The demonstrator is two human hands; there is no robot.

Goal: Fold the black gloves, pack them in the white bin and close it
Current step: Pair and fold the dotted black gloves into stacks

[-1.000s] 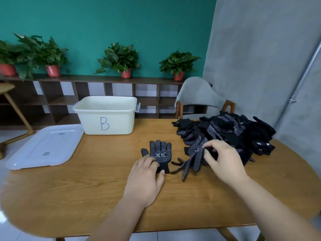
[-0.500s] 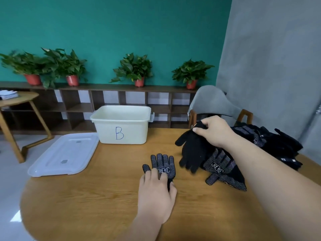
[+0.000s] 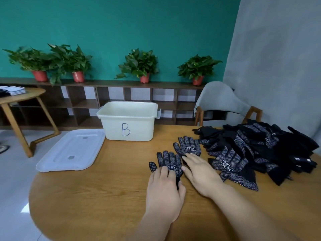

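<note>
Two black dotted gloves lie flat side by side on the wooden table [image 3: 90,202]. My left hand [image 3: 165,192] presses flat on the cuff of the nearer glove [image 3: 167,162]. My right hand [image 3: 199,173] lies flat with straight fingers on the lower part of the second glove [image 3: 188,145]. A big heap of black gloves [image 3: 257,150] fills the table's right side. The white bin [image 3: 129,121], marked with a blue B, stands open at the far edge, and its white lid [image 3: 71,150] lies flat to its left.
A grey chair [image 3: 224,103] stands behind the table at the right. A low shelf with several potted plants [image 3: 139,65] runs along the green wall. A small round side table [image 3: 20,98] stands at the far left.
My right hand lifted a glove from the heap, set it down flat beside the first glove, and now rests on it. My left hand stayed on the first glove.
</note>
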